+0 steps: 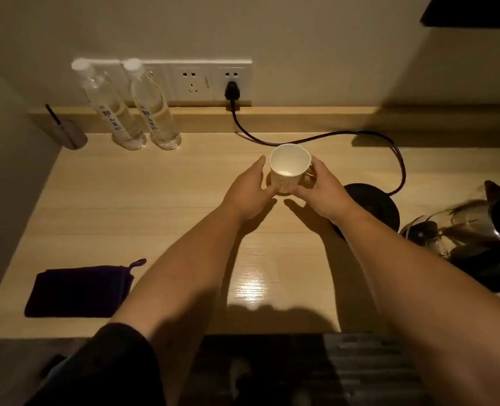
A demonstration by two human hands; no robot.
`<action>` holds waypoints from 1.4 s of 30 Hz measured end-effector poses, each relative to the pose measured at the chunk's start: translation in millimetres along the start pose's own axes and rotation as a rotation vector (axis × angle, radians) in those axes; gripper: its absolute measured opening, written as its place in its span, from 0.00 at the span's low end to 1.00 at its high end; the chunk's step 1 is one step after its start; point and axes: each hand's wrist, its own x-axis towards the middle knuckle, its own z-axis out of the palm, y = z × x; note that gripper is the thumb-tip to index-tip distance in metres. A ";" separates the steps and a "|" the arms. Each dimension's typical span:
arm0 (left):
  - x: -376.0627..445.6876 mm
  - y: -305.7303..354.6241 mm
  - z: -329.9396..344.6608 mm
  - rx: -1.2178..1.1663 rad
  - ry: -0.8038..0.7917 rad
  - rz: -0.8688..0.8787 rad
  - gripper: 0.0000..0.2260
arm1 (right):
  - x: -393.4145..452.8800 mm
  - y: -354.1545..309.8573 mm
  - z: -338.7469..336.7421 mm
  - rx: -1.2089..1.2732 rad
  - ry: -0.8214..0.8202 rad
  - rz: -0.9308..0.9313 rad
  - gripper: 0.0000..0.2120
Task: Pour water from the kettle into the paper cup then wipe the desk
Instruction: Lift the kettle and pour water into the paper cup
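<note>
Both my hands, left [250, 190] and right [320, 189], grip closed lightly round paper cup [289, 168], mid-surface toward back edge | kettle [477, 230] off base, right edge | risk: squeezing buckles cup, tips it

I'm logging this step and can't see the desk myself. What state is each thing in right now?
Paper cup: upright on the desk, looks empty.
Left hand: touching the cup's side.
Right hand: gripping the cup's other side.
Kettle: off its base, at the right edge.
Kettle base: bare, cord plugged in.
Plug: in the wall socket.
Cloth: folded flat, untouched.
Two water bottles: upright, capped.
</note>
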 end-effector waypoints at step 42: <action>-169.2 -2.1 76.3 -0.502 0.111 -0.131 0.42 | -183.0 46.5 -2.1 -0.403 0.015 -0.020 0.38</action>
